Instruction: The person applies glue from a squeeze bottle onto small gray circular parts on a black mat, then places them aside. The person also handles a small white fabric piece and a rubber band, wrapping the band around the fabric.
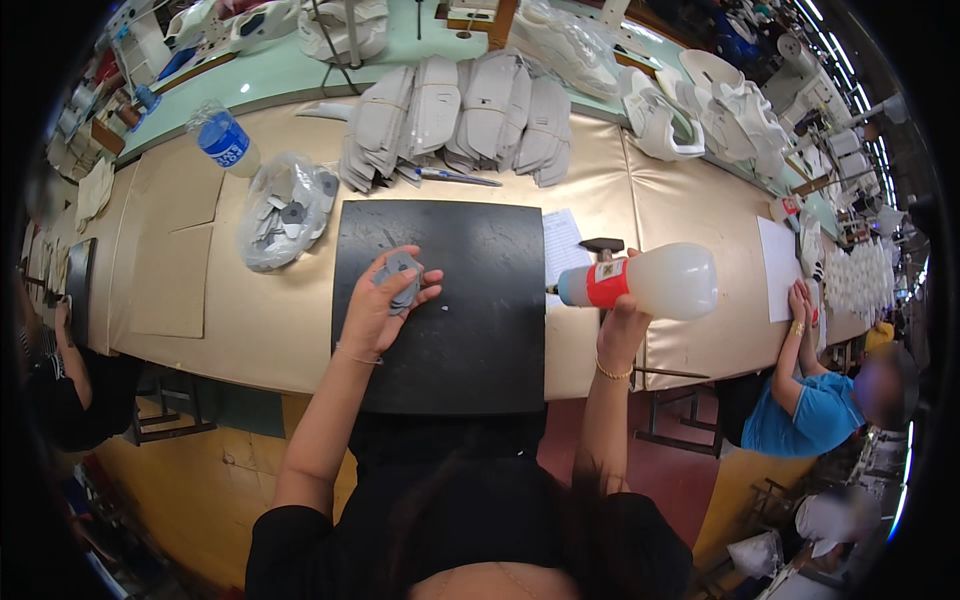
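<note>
A small stack of grey cut pieces (404, 284) is pinched in my left hand (372, 312), over the left part of a black board (480, 340). My right hand (622, 332) grips a squeeze bottle (676, 281) from below, just right of the board. The bottle is translucent white with a red label and a light blue cap; it lies tilted on its side, its nozzle toward the board. Behind it, partly hidden, is a hammer (602, 244) beside a written sheet of paper (566, 240). One tiny light scrap rests on the board.
Banded stacks of grey pieces (436, 110) and a pen (458, 178) lie behind the board. At left are a plastic bag of grey pieces (262, 240) and a blue-labelled bottle (226, 140). White shoe uppers (665, 115) lie back right. Co-workers sit at both sides.
</note>
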`<control>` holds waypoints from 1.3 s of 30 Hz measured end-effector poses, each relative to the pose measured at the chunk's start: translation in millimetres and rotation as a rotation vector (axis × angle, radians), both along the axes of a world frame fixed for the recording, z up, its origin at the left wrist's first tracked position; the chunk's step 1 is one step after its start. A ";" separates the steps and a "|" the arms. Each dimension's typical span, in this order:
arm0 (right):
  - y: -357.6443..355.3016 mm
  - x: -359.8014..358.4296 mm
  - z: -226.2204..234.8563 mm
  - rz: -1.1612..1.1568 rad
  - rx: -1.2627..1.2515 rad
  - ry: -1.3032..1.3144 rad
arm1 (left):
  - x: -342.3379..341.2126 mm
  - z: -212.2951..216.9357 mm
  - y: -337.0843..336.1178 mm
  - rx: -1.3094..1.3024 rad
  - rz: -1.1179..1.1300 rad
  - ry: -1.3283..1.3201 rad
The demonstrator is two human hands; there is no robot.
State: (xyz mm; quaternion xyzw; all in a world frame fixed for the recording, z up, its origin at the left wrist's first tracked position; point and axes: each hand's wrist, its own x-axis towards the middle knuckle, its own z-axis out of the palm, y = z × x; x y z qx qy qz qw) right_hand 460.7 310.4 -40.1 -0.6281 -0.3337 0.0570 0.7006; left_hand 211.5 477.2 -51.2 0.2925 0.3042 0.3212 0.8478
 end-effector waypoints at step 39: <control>-33.7 -2.6 -62.1 -0.235 0.293 0.402 | 4.2 -36.8 -23.9 -0.317 -0.340 -0.370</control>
